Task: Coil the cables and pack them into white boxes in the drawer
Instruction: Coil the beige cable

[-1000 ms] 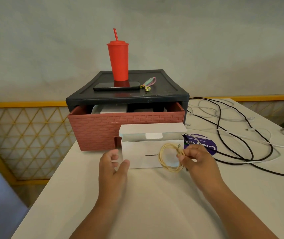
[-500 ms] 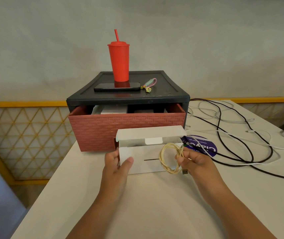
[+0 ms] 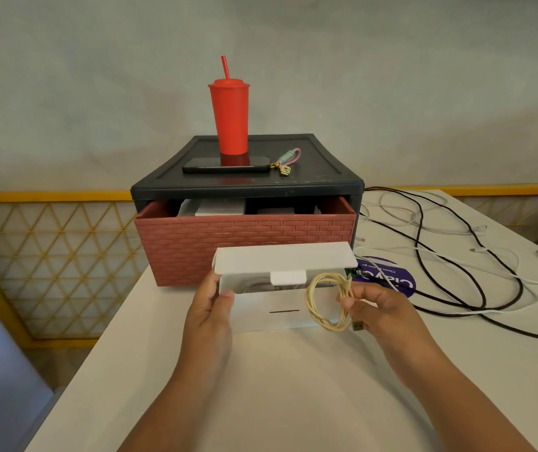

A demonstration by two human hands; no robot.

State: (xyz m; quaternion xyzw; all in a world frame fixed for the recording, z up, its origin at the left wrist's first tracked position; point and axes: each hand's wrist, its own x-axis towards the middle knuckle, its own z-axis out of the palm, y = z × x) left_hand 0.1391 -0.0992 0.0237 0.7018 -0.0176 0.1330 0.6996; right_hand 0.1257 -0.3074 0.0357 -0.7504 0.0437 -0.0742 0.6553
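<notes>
Head view: a white box [image 3: 267,316] is held at its left end by the left hand [image 3: 210,308]. The thumb [image 3: 225,296] is pressed on the front face and the other fingers are curled out of sight behind the end wall. This grip is judged to steady the box while it is filled. The lid [image 3: 284,259] is hinged up and back, above the left fingertips, so the mouth is left clear. Something pale and curved is seen inside, too dim to identify.

A coiled cable [image 3: 326,303], cream-coloured, is pinched on its right side between the thumb and fingertips [image 3: 363,290] of the right hand [image 3: 385,311]. These are closed tightly enough that the loops are kept gathered. The coil is held upright in front of the box's right half, just left of those fingertips. Its USB plug [image 3: 358,326] hangs just below them. It is not yet in the box, so lifting it over the front wall is judged to be the step in hand.

Beyond both sets of fingers a red drawer [image 3: 244,243] is pulled open, with other white boxes [image 3: 218,208] inside. To the right of the right fingers, well apart, loose black cables [image 3: 476,288] and white cables [image 3: 522,275] are spread uncoiled on the table [image 3: 277,386].
</notes>
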